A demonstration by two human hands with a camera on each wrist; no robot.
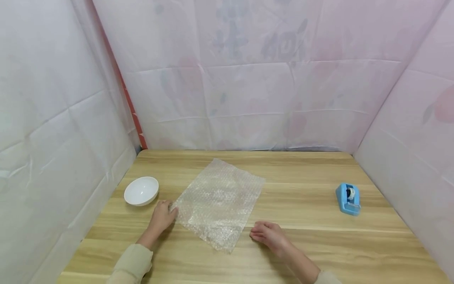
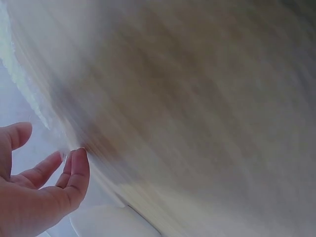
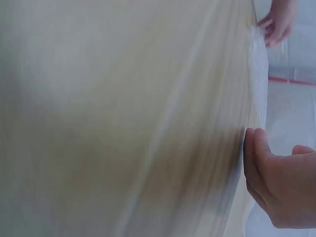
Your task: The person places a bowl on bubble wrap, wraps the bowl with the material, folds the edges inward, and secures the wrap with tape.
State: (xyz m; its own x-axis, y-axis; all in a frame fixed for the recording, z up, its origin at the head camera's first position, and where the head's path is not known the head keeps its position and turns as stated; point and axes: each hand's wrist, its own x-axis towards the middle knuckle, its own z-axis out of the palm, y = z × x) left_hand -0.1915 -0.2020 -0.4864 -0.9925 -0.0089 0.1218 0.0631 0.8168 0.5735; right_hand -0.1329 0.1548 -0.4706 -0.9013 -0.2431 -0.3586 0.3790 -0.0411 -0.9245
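Observation:
A sheet of clear bubble wrap point(image 1: 220, 201) lies flat on the wooden table, turned cornerwise. At its left corner is my left hand point(image 1: 163, 216), fingertips touching or just beside the edge. The left wrist view shows this hand point(image 2: 44, 190) with loosely bent fingers and the thumb standing apart from them. My right hand point(image 1: 271, 236) rests near the sheet's lower right side, a small gap away, holding nothing. From the right wrist, its fingers point(image 3: 256, 158) look gently bent, tips at the tabletop, with the bubble wrap point(image 3: 258, 74) beyond.
A white bowl point(image 1: 142, 191) sits just left of and beyond my left hand. Toward the right side stands a blue tape dispenser point(image 1: 348, 199) with a roll in it. Pale printed cloth point(image 1: 248, 90) hangs around the back and sides of the table point(image 1: 301, 185).

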